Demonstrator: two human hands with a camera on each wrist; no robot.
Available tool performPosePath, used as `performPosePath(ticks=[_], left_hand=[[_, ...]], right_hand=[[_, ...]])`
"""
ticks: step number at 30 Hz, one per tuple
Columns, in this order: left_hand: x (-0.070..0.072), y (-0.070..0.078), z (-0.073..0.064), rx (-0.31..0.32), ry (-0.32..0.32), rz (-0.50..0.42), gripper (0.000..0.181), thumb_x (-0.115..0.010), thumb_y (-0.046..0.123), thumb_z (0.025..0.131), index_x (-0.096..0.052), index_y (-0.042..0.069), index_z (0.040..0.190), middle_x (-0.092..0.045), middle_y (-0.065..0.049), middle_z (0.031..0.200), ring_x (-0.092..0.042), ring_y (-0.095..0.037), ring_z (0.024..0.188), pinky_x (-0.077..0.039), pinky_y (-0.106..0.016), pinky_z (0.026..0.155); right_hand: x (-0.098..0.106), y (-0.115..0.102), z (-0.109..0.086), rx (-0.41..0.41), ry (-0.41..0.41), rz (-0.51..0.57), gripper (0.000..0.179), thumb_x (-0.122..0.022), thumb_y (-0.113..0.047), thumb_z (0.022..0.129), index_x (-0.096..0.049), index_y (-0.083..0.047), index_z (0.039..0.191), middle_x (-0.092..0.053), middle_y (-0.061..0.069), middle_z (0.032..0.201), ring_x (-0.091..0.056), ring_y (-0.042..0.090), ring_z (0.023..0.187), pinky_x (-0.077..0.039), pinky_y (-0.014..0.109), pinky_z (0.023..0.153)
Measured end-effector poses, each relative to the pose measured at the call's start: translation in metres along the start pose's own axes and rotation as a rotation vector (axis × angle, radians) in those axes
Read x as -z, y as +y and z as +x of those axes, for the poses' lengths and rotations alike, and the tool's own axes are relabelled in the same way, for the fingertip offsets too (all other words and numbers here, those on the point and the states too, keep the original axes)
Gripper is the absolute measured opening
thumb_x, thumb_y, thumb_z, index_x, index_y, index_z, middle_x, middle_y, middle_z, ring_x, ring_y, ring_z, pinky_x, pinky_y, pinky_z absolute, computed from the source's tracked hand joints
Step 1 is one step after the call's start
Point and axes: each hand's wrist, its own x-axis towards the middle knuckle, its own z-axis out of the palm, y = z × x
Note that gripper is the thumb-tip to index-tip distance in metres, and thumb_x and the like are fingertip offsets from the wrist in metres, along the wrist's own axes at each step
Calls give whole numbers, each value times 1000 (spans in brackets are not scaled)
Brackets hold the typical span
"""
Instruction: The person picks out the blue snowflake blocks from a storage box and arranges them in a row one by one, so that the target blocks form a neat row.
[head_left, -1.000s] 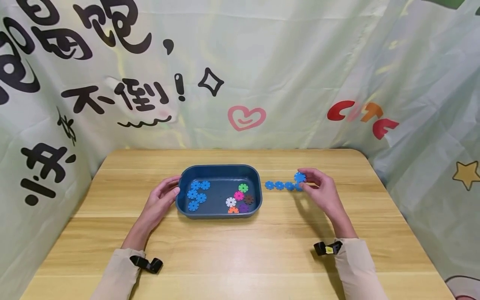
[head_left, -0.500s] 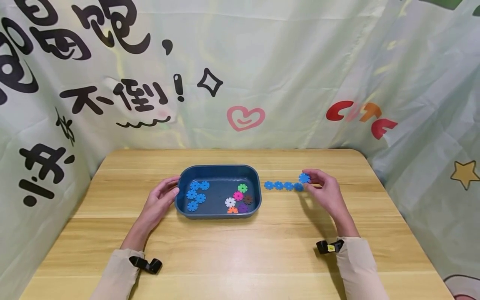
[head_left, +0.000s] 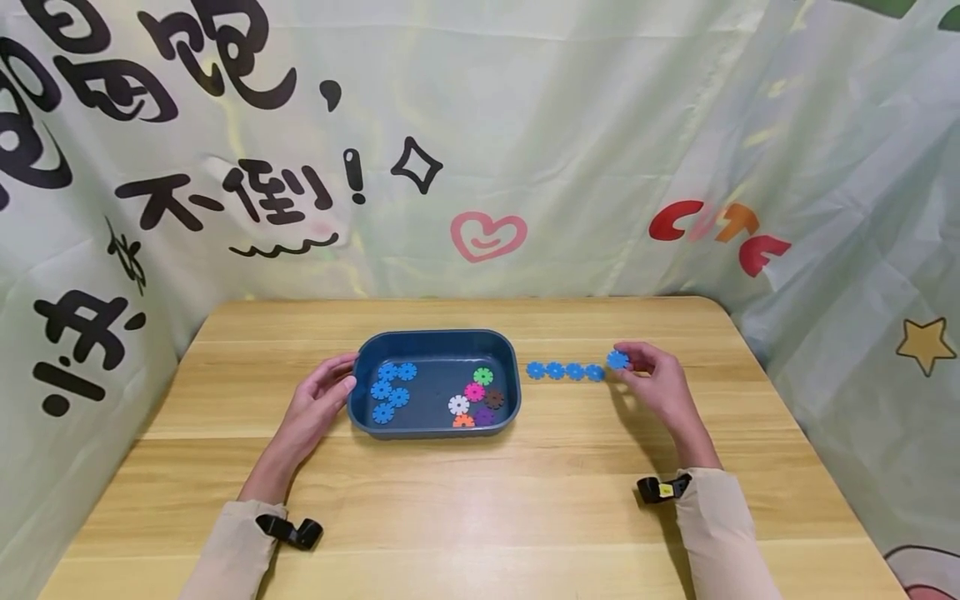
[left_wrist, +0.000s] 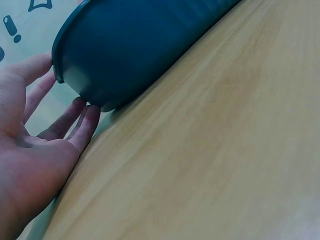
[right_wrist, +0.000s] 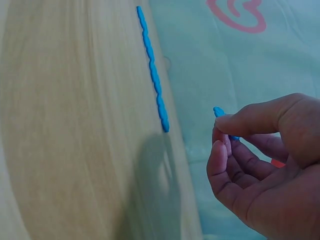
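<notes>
Pale, wrinkled fabric (head_left: 585, 108) printed with black characters and a smiling pink heart (head_left: 487, 243) hangs behind a wood-grain table (head_left: 480, 517), where a right hand (head_left: 660, 387) pinches a notched blue disc (head_left: 617, 359) between thumb and fingertips, raised just beyond the right end of a row of four matching discs (head_left: 574, 372). Fingers of the left hand (head_left: 318, 400) lie loosely extended against the left end of a navy tray (head_left: 431, 432), touching its outside without wrapping around it.

With so thin a piece in so slight a grip, a slip looks the likeliest mishap: the disc could twist or drop out of line. Lowered too far left, it could catch its teeth on the end piece and skew the lightweight row. A careless push from the left hand could slide the tray into the row's other end, just beside it.

Discs appear to be molded plastic, flat and slotted like gears; edge-on, the row reads as a thin, rippling strip, though whether its pieces interlock or merely touch cannot be told. Smooth-walled and round-cornered, the tray holds five blue discs (head_left: 381, 389) at left and six multicolored discs (head_left: 474, 391) at right.
</notes>
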Motion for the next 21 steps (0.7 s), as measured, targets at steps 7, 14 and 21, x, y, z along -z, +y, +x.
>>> performPosePath(ticks=[7, 14, 21], left_hand=[[-1, 0, 0, 5, 7, 8, 49, -60, 18, 106, -46, 5, 151, -45, -16, 149, -51, -23, 129, -52, -26, 101], [-1, 1, 0, -1, 3, 5, 48, -59, 17, 106, -46, 4, 151, -45, -17, 149, -50, -23, 130, -52, -26, 101], [-1, 1, 0, 1, 4, 8, 48, -58, 17, 106, -46, 4, 151, -45, -17, 149, -50, -23, 130, -52, -26, 101]], right_hand=[[1, 6, 1, -58, -21, -12, 37, -67, 3, 95, -62, 6, 131, -65, 27, 116, -59, 34, 105, -49, 14, 71], [0, 14, 6, -78, -38, -54, 36, -67, 3, 94, -62, 7, 129, -65, 22, 106, -59, 28, 94, -48, 17, 68], [-3, 21, 10, -72, -60, -75, 35, -69, 4, 93, -64, 8, 127, -66, 20, 102, -58, 25, 89, -48, 19, 66]])
